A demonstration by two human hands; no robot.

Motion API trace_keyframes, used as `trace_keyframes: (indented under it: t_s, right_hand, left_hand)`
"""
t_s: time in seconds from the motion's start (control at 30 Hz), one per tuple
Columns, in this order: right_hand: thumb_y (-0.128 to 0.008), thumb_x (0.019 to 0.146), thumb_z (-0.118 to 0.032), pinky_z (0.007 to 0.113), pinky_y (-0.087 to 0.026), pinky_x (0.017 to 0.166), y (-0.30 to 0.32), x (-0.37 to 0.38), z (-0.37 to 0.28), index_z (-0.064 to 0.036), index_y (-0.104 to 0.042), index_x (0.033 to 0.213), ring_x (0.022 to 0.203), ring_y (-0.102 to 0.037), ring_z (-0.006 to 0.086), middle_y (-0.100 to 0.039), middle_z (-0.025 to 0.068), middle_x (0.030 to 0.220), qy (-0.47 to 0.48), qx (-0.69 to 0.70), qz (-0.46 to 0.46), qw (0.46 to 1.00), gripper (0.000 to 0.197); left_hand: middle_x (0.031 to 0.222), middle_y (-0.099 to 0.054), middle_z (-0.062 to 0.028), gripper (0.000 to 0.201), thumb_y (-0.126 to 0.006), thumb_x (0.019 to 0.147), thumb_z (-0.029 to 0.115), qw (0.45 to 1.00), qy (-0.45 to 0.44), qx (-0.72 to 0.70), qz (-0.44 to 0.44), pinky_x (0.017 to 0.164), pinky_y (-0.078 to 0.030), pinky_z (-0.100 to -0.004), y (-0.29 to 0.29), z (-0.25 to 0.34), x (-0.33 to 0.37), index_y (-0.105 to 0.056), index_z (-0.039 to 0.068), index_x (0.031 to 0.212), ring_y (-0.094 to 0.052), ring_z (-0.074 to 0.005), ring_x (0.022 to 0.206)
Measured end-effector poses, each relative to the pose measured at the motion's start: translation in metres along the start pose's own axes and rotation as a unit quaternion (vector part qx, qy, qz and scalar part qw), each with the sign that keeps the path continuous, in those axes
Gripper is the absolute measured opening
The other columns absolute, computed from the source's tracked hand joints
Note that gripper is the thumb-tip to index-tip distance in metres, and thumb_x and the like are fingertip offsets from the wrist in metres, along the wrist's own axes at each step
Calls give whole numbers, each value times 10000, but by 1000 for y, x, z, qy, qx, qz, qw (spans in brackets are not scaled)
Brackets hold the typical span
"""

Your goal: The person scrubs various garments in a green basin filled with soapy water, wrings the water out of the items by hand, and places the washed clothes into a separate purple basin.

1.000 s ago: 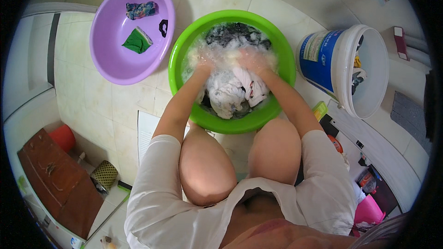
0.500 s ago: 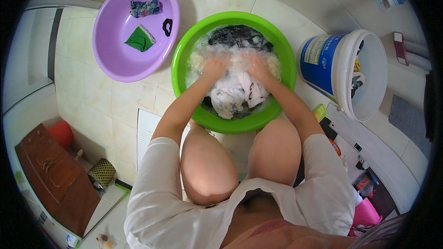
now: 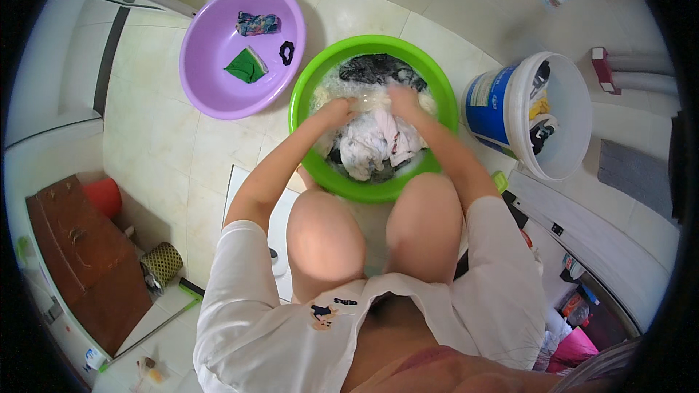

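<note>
A green basin (image 3: pixel 302 154) of sudsy water holds wet laundry in front of my knees. My left hand (image 3: pixel 338 111) is over the basin's left half, its fingers curled on a wet cream cloth (image 3: pixel 373 94). Just right of it, my right hand (image 3: pixel 405 100) also closes on the cream cloth; motion blurs its fingers, and suds partly hide the cloth. A white garment (image 3: pixel 364 147) with a pinkish part lies bunched on the near side, below my hands. Toward the basin's far edge floats a black garment (image 3: pixel 384 69).
Beyond, at left, a purple basin (image 3: pixel 200 65) holds a green cloth (image 3: pixel 247 65), a patterned cloth (image 3: pixel 258 24) and a black hair tie (image 3: pixel 287 53). A tipped white-and-blue bucket (image 3: pixel 517 113) with clothes lies right. A brown cabinet (image 3: pixel 91 262) and squeegee (image 3: pixel 191 289) are at lower left.
My hands have come up slightly out of the suds, and the splashing between them has eased. The whole view has shifted, with the basins now further right and lower.
</note>
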State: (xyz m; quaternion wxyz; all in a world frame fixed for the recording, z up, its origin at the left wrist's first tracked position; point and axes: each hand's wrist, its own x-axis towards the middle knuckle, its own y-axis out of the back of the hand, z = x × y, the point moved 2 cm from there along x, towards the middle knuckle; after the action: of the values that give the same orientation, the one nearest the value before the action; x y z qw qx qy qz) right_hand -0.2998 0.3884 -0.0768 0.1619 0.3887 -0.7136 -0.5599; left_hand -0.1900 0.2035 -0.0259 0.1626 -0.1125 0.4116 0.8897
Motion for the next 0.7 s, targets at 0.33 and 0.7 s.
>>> trace_keyframes:
  t_s: [0.33,0.7]
  right_hand:
    - [-620,620,-144,376,-443,703,157,-9,-81,-42,-567,844,851,-570,323,-605,150,878,-17,200,-14,980,251]
    - [-482,670,81,279,-429,568,282,-52,-131,-44,-538,884,702,-534,152,-553,45,769,-59,593,-67,801,254]
  left_hand:
    - [880,-626,-179,403,-528,811,329,999,12,17,-34,695,-478,-393,124,50,-50,-565,15,1062,-611,-303,789]
    - [1187,-433,-284,779,-378,836,577,860,314,-394,-82,765,-482,-499,184,150,-89,-330,-84,1243,-542,-394,979]
